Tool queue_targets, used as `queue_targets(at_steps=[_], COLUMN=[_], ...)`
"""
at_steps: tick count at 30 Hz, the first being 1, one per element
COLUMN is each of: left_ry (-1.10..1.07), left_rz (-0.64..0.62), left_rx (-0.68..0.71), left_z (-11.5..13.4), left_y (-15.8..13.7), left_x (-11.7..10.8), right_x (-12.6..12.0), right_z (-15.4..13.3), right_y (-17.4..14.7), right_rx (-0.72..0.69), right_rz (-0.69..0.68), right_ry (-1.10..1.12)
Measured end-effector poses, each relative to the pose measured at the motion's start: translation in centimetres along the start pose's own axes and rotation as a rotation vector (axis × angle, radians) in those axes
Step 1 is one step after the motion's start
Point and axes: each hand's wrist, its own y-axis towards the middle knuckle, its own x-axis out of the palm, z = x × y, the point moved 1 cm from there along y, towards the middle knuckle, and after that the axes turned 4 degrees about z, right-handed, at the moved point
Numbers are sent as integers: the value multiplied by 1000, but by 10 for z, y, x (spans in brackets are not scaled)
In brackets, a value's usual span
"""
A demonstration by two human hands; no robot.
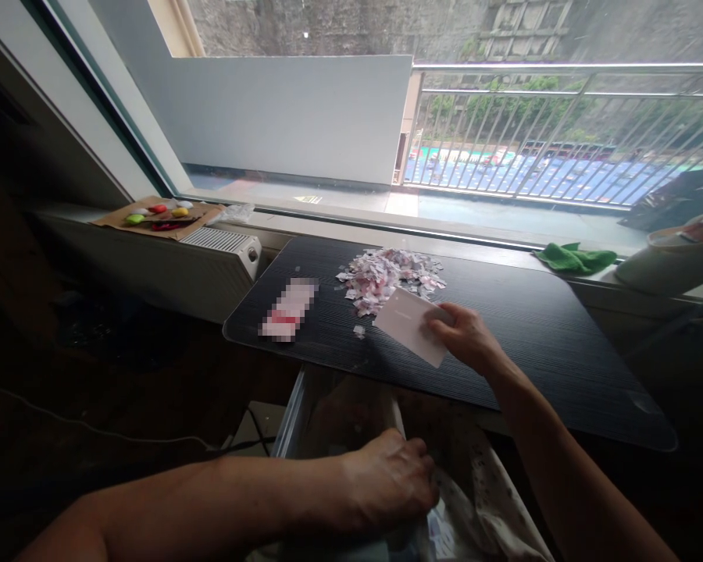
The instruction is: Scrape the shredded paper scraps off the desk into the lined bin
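Note:
My right hand [465,336] pinches a white card [407,324] by its right edge, thumb on top. The card hovers over the front of the dark tabletop [539,336], in front of a heap of small torn paper scraps [380,277], pale with pink marks. A single scrap [359,332] lies apart near the card's left corner. Lower down, my left hand [387,480] is closed, its knuckles up, above a clear plastic drawer or bin [296,414] below the table edge. Its fingertips are hidden, so whatever they grip does not show.
Left on the tabletop lies a blurred pinkish strip [290,310] with a red band. A radiator [223,242] carries a cardboard piece [114,217] with colourful items. By the window sit a green cloth [574,257] and a pale container [650,269]. Patterned fabric [492,499] hangs beneath the table.

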Motion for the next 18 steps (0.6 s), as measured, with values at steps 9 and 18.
queue_targets(at_steps=[9,18], left_ry=[7,-8], left_rz=[-10,-6], left_rx=[-3,1], left_z=[1,1], left_y=[0,-3], left_x=[1,0], right_x=[7,2], right_z=[-5,-7], right_y=[1,-2], right_rx=[-20,2], right_rz=[-20,-43], right_ry=[2,-3])
